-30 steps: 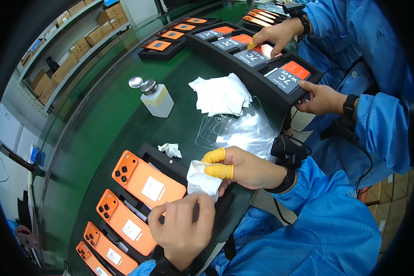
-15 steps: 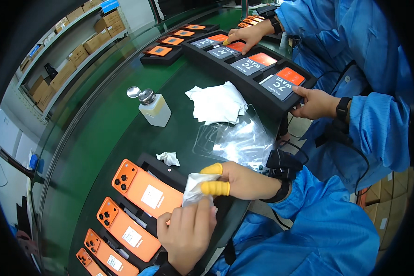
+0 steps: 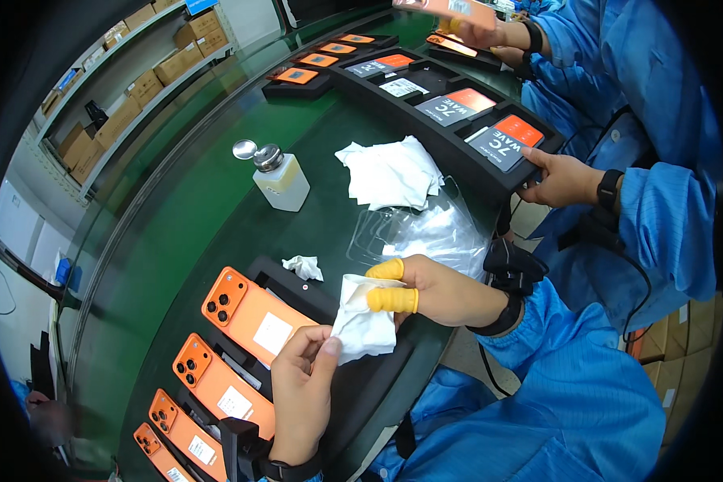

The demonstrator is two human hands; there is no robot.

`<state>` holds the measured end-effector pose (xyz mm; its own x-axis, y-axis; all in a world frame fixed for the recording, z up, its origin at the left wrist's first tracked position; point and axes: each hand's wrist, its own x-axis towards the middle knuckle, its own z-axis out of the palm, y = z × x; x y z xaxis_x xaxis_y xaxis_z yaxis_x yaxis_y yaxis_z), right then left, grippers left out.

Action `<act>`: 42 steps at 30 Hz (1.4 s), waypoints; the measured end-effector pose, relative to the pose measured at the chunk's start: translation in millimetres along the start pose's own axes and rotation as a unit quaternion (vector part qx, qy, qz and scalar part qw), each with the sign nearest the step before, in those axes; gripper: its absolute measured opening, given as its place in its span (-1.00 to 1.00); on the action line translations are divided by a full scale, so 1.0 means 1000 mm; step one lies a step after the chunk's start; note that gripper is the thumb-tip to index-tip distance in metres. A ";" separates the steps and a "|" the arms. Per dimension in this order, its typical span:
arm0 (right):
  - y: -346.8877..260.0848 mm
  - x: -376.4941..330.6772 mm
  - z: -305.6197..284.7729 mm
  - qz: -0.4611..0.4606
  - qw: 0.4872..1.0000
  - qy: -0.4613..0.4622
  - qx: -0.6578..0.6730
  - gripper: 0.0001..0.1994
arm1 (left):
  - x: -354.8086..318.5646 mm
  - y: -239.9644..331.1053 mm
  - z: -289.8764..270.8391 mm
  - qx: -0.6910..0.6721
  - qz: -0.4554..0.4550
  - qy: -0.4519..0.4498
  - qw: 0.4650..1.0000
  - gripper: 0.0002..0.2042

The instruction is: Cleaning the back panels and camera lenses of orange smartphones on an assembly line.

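Note:
A folded white wiping cloth (image 3: 365,325) is stretched between my two hands, above the near end of a black foam tray. My right hand (image 3: 430,291), with yellow finger cots on its thumb and finger, pinches the cloth's right side. At its lower left corner, my left hand (image 3: 304,373) grips it between thumb and fingers. Beneath and left of my hands, several orange phones lie back up in the tray. The nearest to the cloth is an orange phone (image 3: 245,309) with a white label and three lenses, partly covered by my left hand.
A pump bottle (image 3: 283,189), a pile of white cloths (image 3: 394,170), clear plastic sheets (image 3: 426,233) and a crumpled wipe (image 3: 303,267) lie on the green table. A co-worker steadies a black tray (image 3: 490,178) and lifts an orange phone (image 3: 450,11). Cartons fill shelves at left.
My hands have drawn apart, and the cloth, bunched before, is spread between them. The co-worker's far hand has left the tray, and an orange phone is now held up at the top.

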<state>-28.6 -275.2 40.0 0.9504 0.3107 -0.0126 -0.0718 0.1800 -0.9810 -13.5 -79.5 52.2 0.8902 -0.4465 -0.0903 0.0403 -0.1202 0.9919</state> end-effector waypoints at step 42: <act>0.007 0.005 -0.008 -0.109 0.958 -0.056 -0.259 -0.80 | 0.001 -0.011 0.009 0.036 0.058 0.060 0.996 -0.82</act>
<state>-22.2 -280.3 31.4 0.8855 0.4217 0.1951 0.3115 -0.2272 -0.9227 -17.4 -86.5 40.8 0.9353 -0.3516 0.0396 -0.0940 -0.1392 0.9858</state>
